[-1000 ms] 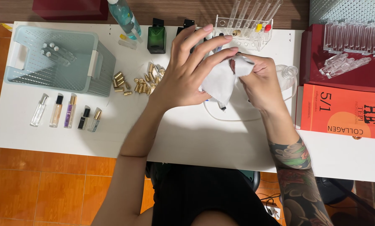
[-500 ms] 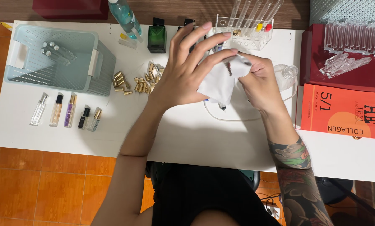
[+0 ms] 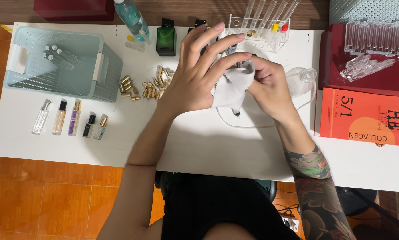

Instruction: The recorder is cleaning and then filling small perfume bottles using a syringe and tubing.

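White cloth point(image 3: 229, 89): it sits at the upper centre of the head view, bunched between your two hands above the white table point(image 3: 199, 142). Your left hand point(image 3: 195, 80) pinches the cloth's upper edge with thumb and forefinger, the other fingers fanned wide toward the top of the frame. Your right hand point(image 3: 268, 86) is closed around the cloth's right side; a small dark-tipped item point(image 3: 237, 113) pokes out below the cloth, and you cannot tell just what it is. The step in hand reads as wiping that item inside the cloth. The next move likely calls for a firm right-hand hold while the left turns the cloth. Left of centre lie gold caps point(image 3: 148, 86); at far left, a pale blue basket point(image 3: 59, 62) and five small bottles point(image 3: 70, 118).
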